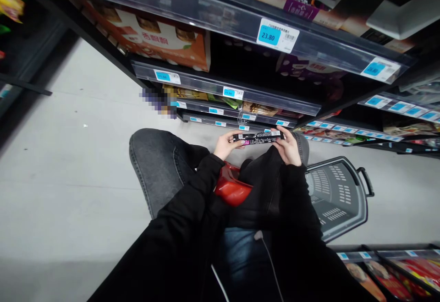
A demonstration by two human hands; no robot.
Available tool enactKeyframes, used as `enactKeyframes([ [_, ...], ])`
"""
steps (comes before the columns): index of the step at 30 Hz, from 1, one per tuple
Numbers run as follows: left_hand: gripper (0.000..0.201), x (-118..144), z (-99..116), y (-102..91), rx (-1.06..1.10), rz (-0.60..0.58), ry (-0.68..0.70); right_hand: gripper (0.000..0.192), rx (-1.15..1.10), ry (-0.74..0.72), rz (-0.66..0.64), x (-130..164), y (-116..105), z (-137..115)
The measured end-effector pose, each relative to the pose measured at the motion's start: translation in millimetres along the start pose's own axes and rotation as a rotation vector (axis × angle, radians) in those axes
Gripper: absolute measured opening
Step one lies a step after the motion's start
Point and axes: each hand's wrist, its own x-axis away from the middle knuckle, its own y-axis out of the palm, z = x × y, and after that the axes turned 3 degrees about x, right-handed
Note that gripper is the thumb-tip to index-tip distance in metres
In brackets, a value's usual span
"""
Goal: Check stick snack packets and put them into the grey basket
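A long, narrow black packet [257, 137] with white print and a small pink patch spans the space between my two hands, above my knees. Its left end is pinched between the thumb and fingers of my left hand [225, 145]. At the other end, the fingers of my right hand [288, 146] close around it near a white label. Whether it is a box or a soft packet, I cannot tell. Below my hands, between my legs, is a shiny red object [233, 187], partly covered by my sleeve and trousers.
A grey shopping basket [338, 196] with a black handle stands on the floor to my right. Ahead rise dark shelves with price tags [277, 35] and an orange carton [151, 36]. More packaged goods [388, 277] sit at lower right. Pale floor [85, 155] stretches left.
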Motion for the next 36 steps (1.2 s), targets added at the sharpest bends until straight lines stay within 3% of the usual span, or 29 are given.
enactKeyframes([
  [6, 0.056, 1.2, 3.6, -1.2, -0.044, 0.016, -0.070, 0.034, 0.016, 0.040, 0.065, -3.2, -1.2, 3.8],
  [16, 0.050, 2.3, 3.1, -5.1, -0.198, 0.042, -0.031, 0.029, 0.009, 0.052, 0.123, -3.8, 1.6, 1.7],
  [26, 0.052, 1.7, 1.6, -3.8, -0.151, 0.058, -0.022, 0.023, -0.003, 0.023, 0.134, -3.6, 3.1, 0.8],
  [36, 0.040, -2.1, -4.6, -6.8, -0.119, 0.077, 0.006, 0.019, 0.011, 0.006, 0.126, -3.1, 3.5, 1.8],
])
